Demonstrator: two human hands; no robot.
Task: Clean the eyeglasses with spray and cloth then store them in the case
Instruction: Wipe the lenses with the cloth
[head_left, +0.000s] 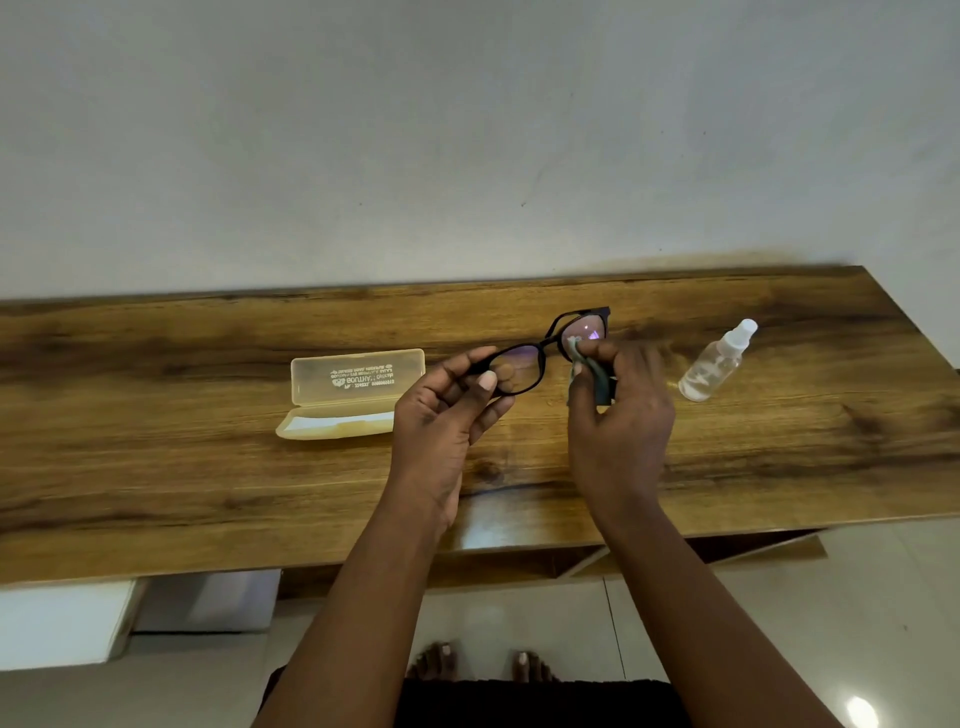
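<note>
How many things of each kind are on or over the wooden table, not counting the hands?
Eyeglasses: 1
Cleaning cloth: 1
Spray bottle: 1
Eyeglass case, open: 1
Total: 4

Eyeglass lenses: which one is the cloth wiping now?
The far lens, nearest the spray bottle; the right hand presses the cloth there. The other is bare.

Both arms outstretched, left hand (447, 410) and right hand (621, 410) curled in a grip.
</note>
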